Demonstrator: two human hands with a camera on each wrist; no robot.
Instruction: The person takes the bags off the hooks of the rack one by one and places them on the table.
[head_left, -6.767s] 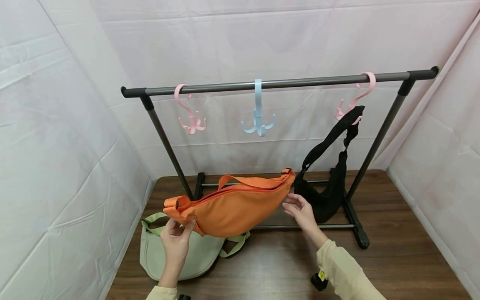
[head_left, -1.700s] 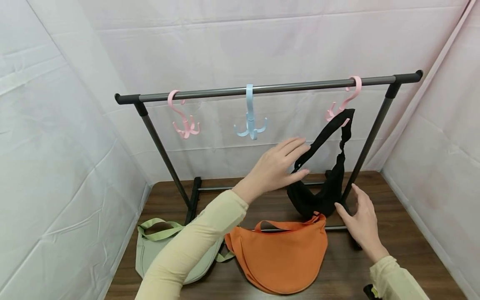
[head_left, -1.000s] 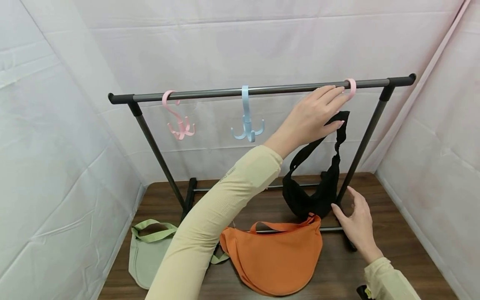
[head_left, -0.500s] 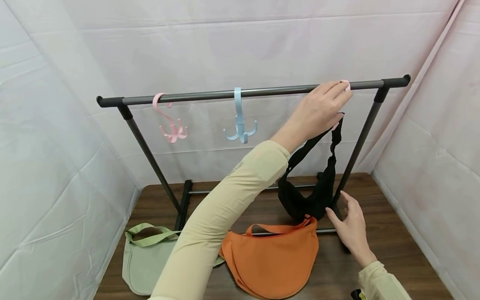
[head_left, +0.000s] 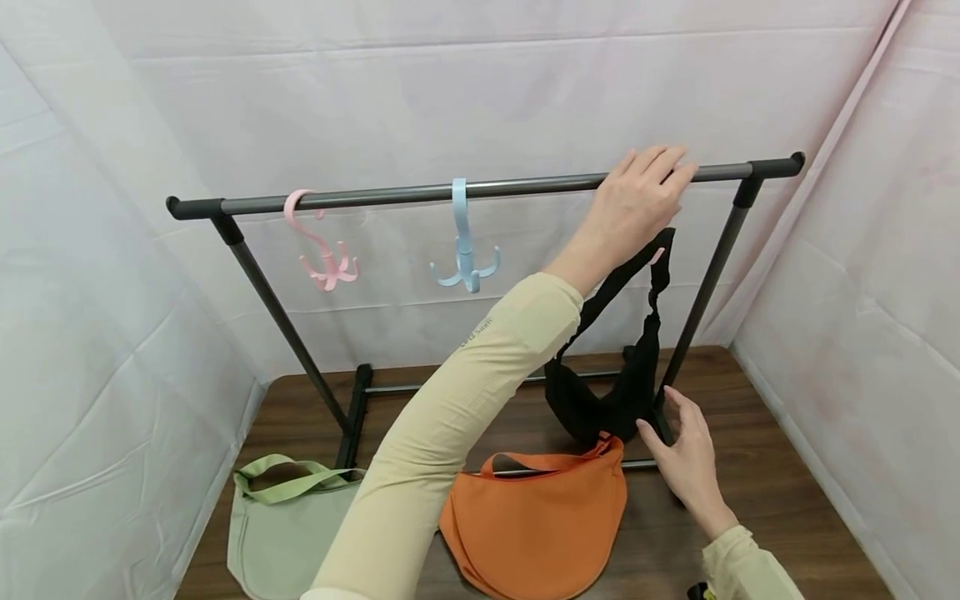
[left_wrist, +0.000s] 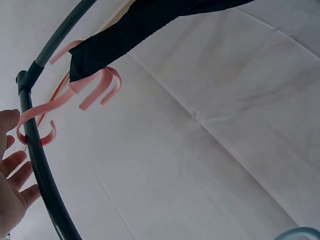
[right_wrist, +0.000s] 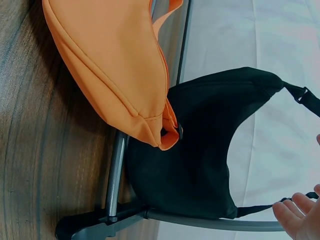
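Note:
My left hand reaches across to the right part of the rack's top rail, fingers extended over it and covering most of the right pink hook. In the left wrist view, thumb and fingertips are right at that hook's loop on the rail. A black bag hangs from the hook by its strap. Low at the right, my right hand is held with fingers spread beside the rack's leg and the black bag. In front of it an orange bag rests on the table.
A pale green bag lies at the front left, partly behind the left sleeve. Another pink hook and a blue hook hang on the rail holding nothing. White cloth walls enclose the table.
The orange bag, earlier held up in the left hand, now lies on the table. The left hand has risen rightward to the right pink hook. The right hand has drawn back beside the leg.

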